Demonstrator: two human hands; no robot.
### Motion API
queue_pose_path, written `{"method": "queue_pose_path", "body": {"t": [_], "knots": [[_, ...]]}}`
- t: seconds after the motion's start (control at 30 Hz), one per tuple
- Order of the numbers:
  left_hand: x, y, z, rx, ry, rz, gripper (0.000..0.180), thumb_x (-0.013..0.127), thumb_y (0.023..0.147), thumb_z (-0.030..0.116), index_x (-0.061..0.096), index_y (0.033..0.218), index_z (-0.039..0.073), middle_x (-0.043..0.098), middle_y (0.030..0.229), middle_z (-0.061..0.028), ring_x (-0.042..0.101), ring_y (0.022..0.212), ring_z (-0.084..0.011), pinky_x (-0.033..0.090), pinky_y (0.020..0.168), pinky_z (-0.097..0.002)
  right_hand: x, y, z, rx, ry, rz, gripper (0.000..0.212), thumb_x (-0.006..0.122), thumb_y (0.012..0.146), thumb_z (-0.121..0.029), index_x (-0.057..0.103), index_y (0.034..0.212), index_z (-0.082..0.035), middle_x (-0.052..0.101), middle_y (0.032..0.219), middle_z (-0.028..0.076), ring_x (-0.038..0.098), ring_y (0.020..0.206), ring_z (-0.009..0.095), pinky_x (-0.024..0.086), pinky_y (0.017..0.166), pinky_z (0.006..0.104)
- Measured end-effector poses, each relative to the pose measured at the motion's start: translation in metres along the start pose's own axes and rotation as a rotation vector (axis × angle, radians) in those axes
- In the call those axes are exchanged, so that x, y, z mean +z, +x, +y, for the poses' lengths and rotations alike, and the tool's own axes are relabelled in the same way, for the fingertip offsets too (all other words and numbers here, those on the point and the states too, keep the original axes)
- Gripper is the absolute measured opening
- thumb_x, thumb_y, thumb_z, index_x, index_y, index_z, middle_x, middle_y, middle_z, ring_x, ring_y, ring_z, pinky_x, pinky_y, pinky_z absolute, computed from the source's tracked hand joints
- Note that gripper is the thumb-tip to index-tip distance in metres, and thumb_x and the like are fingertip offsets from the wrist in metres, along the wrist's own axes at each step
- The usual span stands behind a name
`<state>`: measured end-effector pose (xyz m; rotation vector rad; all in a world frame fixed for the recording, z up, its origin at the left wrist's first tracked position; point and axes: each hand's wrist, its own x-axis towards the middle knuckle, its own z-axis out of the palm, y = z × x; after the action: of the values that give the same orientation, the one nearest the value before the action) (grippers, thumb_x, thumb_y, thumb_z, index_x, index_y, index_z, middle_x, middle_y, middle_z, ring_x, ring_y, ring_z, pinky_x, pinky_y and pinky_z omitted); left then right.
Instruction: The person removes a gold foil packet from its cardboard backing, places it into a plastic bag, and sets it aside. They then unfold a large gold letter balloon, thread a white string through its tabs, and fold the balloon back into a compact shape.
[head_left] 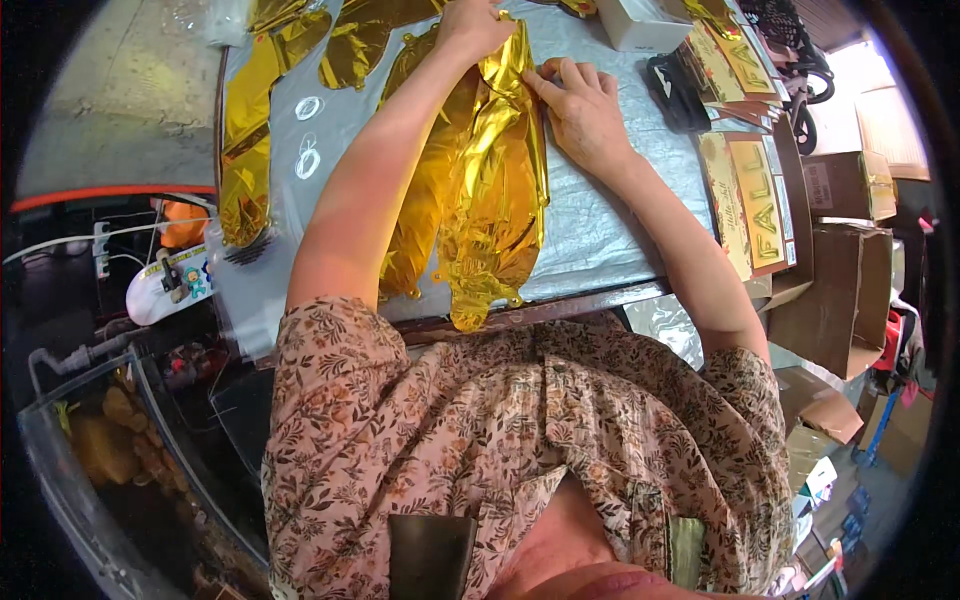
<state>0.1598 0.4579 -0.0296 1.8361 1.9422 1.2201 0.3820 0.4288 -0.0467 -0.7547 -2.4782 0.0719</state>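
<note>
A flat, uninflated gold foil balloon (pixel 490 200) lies lengthwise on the covered table in front of me, its near end hanging at the table's edge. At its far end my left hand (pixel 475 30) is closed on the foil, the fingertips partly out of sight at the top. My right hand (pixel 585 108) rests at the foil's right edge, fingers curled, thumb side pinching the edge. More flat gold foil balloons (pixel 247 160) lie to the left and at the far side.
Two small coils of white string (pixel 307 163) lie left of the balloon. Printed balloon packages (pixel 750 200) line the table's right side, near a black pouch (pixel 678 92) and a white box (pixel 640 25). Cardboard boxes (pixel 850 290) stand right; a glass tank (pixel 130 450) stands lower left.
</note>
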Motion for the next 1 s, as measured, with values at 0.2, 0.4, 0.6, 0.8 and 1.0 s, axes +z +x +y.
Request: {"method": "queue_pose_path", "body": {"t": [0.2,0.4,0.6,0.8,1.0], "knots": [[0.008,0.009,0.006,-0.205,-0.056,-0.06,0.05,0.079,0.074,0.01,0.065,0.121,0.004,0.072,0.091,-0.0147,0.071,0.083,-0.0245,0.058,0.073,-0.0367,-0.002,0.0,0.0,0.02,0.041,-0.016,0.044,0.062,0.086,-0.005,0.068,0.128,-0.015,0.06,0.113,0.002,0.054,0.108,0.023,0.04,0.091,0.041],[0.012,-0.005,0.001,-0.039,-0.108,0.044,0.047,0.078,0.076,0.006,0.063,0.12,0.003,0.072,0.09,-0.0139,0.07,0.077,-0.0216,0.058,0.071,-0.0352,-0.006,0.003,-0.002,-0.066,-0.102,0.008,0.047,0.061,0.086,-0.006,0.064,0.132,-0.015,0.059,0.131,0.0,0.054,0.118,0.024,0.038,0.097,0.0433],[0.009,0.003,-0.008,-0.128,0.011,-0.081,0.043,0.08,0.074,0.015,0.066,0.113,0.003,0.069,0.092,-0.0162,0.069,0.084,-0.0283,0.056,0.075,-0.0392,0.003,0.001,-0.002,-0.073,-0.122,-0.073,0.048,0.057,0.088,-0.005,0.06,0.136,-0.014,0.058,0.14,-0.001,0.053,0.124,0.022,0.036,0.1,0.0457],[0.004,-0.005,0.011,0.009,0.026,0.056,0.037,0.078,0.076,0.015,0.067,0.109,0.003,0.065,0.094,-0.0172,0.066,0.09,-0.0345,0.053,0.078,-0.0419,0.003,0.0,0.001,-0.106,-0.135,-0.051,0.05,0.056,0.088,-0.002,0.06,0.137,-0.014,0.058,0.141,-0.003,0.054,0.124,0.022,0.037,0.099,0.0454],[-0.066,-0.071,0.04,-0.054,0.126,-0.055,0.031,0.071,0.088,0.028,0.069,0.103,0.001,0.068,0.095,-0.019,0.067,0.079,-0.0343,0.052,0.073,-0.0422,-0.015,0.008,-0.014,-0.045,-0.014,-0.13,0.043,0.055,0.087,-0.007,0.062,0.13,-0.007,0.06,0.136,0.008,0.053,0.119,0.03,0.038,0.097,0.0472]]}}
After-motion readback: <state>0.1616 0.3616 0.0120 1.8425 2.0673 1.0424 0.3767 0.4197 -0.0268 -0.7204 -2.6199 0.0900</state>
